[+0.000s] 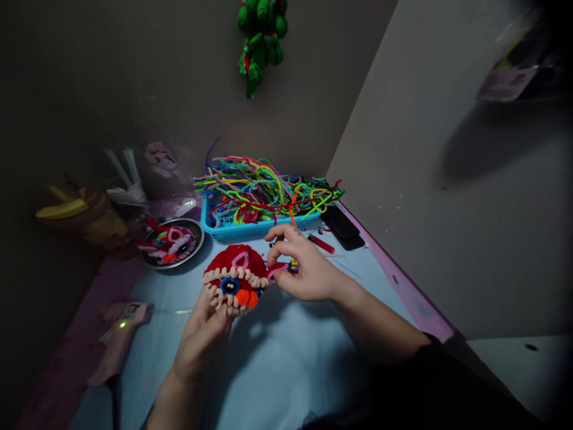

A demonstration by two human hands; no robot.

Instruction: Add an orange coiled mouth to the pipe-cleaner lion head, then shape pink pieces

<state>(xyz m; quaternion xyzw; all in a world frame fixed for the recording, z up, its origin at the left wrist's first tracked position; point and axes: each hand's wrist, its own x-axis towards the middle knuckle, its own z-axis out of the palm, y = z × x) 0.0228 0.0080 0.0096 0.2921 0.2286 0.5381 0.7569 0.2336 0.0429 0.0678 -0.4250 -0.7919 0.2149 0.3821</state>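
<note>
Red plush (235, 263) clamped in left fingers (218, 323), right fingers (280, 249) pinching ear (271, 272); blue tabletop (286, 364), grey walls (416, 257).

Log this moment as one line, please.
left hand: holds red craft piece; right hand: at its pink-edged ear; blue tray: piled pipe cleaners; glue gun: green light

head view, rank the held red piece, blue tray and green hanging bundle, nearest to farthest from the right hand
1. Held red piece: just left of the right hand.
2. Blue tray: just beyond the hand.
3. Green hanging bundle: high in the background.
</note>
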